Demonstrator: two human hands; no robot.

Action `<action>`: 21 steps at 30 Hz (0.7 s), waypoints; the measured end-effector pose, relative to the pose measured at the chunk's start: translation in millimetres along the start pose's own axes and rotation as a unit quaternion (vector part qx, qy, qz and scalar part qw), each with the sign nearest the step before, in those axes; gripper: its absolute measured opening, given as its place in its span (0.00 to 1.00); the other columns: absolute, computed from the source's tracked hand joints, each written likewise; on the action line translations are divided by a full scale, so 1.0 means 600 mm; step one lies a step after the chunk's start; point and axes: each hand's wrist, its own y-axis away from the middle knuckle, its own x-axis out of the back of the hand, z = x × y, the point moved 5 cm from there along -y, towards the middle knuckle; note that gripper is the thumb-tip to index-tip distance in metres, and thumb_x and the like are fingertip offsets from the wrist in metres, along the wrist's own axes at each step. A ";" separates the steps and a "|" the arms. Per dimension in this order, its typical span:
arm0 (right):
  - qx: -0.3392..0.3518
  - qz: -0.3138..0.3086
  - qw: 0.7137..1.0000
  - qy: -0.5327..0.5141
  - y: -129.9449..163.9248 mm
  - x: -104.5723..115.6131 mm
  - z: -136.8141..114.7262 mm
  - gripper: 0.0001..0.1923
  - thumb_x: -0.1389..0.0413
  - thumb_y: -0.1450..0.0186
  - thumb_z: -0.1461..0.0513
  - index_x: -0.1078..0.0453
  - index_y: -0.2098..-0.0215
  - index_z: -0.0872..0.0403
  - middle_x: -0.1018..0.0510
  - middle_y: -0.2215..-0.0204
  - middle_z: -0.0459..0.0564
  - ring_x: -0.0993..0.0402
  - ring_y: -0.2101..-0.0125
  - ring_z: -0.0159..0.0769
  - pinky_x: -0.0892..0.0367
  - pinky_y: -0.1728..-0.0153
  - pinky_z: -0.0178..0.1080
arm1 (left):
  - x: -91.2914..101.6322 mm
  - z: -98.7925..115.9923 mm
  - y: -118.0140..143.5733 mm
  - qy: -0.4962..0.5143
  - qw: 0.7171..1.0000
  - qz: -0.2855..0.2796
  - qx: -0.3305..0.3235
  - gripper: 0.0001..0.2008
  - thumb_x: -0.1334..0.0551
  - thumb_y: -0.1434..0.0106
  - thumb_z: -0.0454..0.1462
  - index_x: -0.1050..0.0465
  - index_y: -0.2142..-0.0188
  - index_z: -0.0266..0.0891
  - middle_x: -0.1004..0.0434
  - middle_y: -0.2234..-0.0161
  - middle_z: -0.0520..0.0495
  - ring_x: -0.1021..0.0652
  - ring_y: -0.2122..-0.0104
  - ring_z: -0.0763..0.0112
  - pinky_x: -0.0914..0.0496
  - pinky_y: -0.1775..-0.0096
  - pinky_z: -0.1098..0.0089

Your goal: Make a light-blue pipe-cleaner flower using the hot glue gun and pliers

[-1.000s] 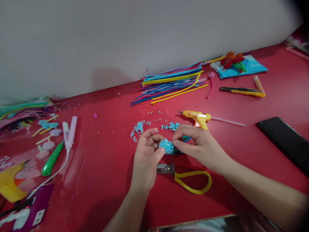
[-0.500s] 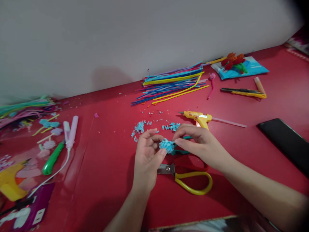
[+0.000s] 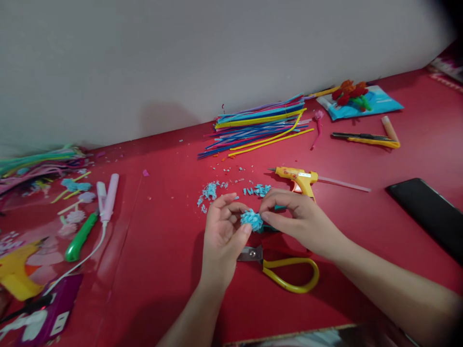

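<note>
Light-blue fuzzy pom-pom (image 3: 251,220) sits pinched between both hands, just above the red table (image 3: 162,250). Left hand (image 3: 221,241): thumb and fingertips closed on its left side. Right hand (image 3: 302,219): fingers curled together, tips clamped on its right side. Yellow-handled scissors (image 3: 285,270) lie directly below the hands (blades partly hidden). Yellow glue gun (image 3: 298,177) just behind; blue trimmings (image 3: 210,191) scattered near it.

Left hand (image 3: 221,236), right hand (image 3: 296,219): fingertips pinched together.
</note>
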 end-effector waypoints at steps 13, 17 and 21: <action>0.005 0.027 1.000 -0.012 -0.006 0.016 0.002 0.07 0.44 0.37 0.61 0.29 0.72 0.54 0.27 0.72 0.45 0.32 0.68 0.32 0.37 0.65 0.36 | -0.011 -0.003 -0.002 0.064 0.994 -0.083 0.035 0.24 0.33 0.45 0.34 0.37 0.49 0.43 0.28 0.65 0.51 0.29 0.71 0.77 0.33 0.68 0.76; -0.011 0.022 0.999 -0.040 -0.012 0.016 0.015 0.06 0.42 0.39 0.59 0.27 0.68 0.53 0.25 0.68 0.47 0.29 0.65 0.34 0.35 0.62 0.38 | -0.024 -0.009 0.005 0.071 0.980 -0.173 0.061 0.29 0.32 0.46 0.36 0.38 0.46 0.44 0.28 0.65 0.50 0.29 0.69 0.75 0.32 0.68 0.74; -0.017 0.016 0.998 -0.054 -0.011 0.007 0.023 0.08 0.42 0.39 0.56 0.26 0.70 0.53 0.25 0.71 0.46 0.29 0.68 0.33 0.35 0.65 0.37 | -0.029 -0.017 0.015 0.027 0.975 -0.214 0.060 0.30 0.33 0.44 0.34 0.40 0.43 0.47 0.29 0.62 0.50 0.28 0.63 0.72 0.32 0.62 0.73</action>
